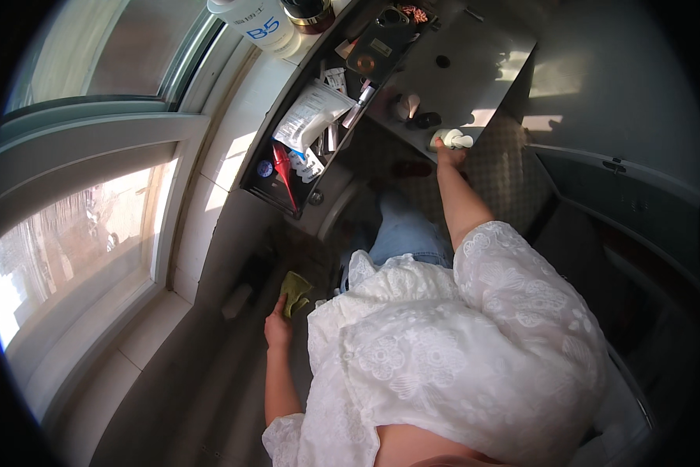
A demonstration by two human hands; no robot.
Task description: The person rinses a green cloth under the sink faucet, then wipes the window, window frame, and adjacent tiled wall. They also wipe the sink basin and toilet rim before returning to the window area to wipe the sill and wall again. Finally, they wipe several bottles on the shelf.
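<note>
My right hand [452,154], at the arm reaching forward, is closed around a pale pump bottle [445,139] at the near corner of a grey surface [472,76]. Beside that bottle are a dark, rounded item [427,120] and a pinkish bottle [409,106]. Low on the other side, my left hand [278,327] grips a yellow-green cloth [294,292] that hangs in folds. Whether the pump bottle rests on the surface or is lifted cannot be told.
A dark open tray [300,213] holds a phone [379,45], a white pouch [312,114], a red pointed item [281,166] and several small tubes. A large bottle [262,26] and a dark jar [309,14] stand on the tiled sill [221,146] by the window. A cabinet door [618,181] is at the right.
</note>
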